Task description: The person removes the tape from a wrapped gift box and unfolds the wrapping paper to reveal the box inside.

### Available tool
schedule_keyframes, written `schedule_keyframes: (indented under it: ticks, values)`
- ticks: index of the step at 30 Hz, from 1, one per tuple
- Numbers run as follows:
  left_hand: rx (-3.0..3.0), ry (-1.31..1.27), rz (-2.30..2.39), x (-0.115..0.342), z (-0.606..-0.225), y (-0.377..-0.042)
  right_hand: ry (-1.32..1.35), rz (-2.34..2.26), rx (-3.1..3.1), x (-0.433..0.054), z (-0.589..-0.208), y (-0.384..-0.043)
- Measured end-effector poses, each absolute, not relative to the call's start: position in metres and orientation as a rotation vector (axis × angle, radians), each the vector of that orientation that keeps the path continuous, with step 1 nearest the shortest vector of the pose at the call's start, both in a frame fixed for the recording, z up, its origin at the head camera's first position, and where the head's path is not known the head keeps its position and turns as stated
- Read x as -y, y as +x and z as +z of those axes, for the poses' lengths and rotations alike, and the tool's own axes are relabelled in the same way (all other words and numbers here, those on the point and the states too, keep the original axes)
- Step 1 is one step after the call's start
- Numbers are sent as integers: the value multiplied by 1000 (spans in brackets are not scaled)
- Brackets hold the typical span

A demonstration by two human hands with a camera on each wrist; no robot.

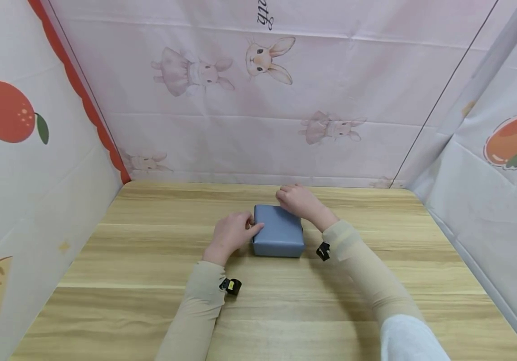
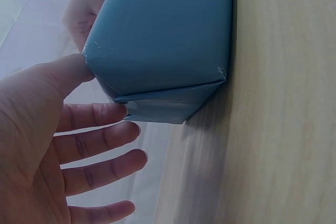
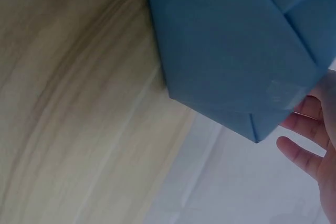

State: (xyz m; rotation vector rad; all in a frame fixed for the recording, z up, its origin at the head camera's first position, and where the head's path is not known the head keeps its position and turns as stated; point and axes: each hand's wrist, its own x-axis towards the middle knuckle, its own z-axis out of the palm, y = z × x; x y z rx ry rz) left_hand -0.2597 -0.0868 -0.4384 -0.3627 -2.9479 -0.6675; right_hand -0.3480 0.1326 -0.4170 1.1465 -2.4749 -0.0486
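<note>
A small box wrapped in blue paper (image 1: 278,228) sits on the wooden table, with folded flaps at its ends. My left hand (image 1: 232,231) is at its left side. In the left wrist view, the left thumb (image 2: 73,72) rests on the top corner while the index finger (image 2: 94,115) touches the folded end, gripping that corner; the other fingers are spread apart. My right hand (image 1: 302,201) lies at the far right corner, fingers over the back edge. In the right wrist view its relaxed fingers (image 3: 300,156) reach behind the paper near a shiny clear tape patch (image 3: 283,94); its thumb is hidden.
The wood-grain table (image 1: 150,240) extends around the box. A pink cloth with rabbit prints (image 1: 222,140) hangs at its back edge, and fruit-print cloths (image 1: 488,200) line both sides. Each sleeved wrist carries a small black camera (image 1: 231,286).
</note>
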Motion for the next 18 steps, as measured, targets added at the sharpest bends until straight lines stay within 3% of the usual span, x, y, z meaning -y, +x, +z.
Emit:
schedule_keyframes:
  ticks: [18]
  values:
    - [2942,-366,-675,87,-438,-259,1066,11,2569,-130,-422,-356]
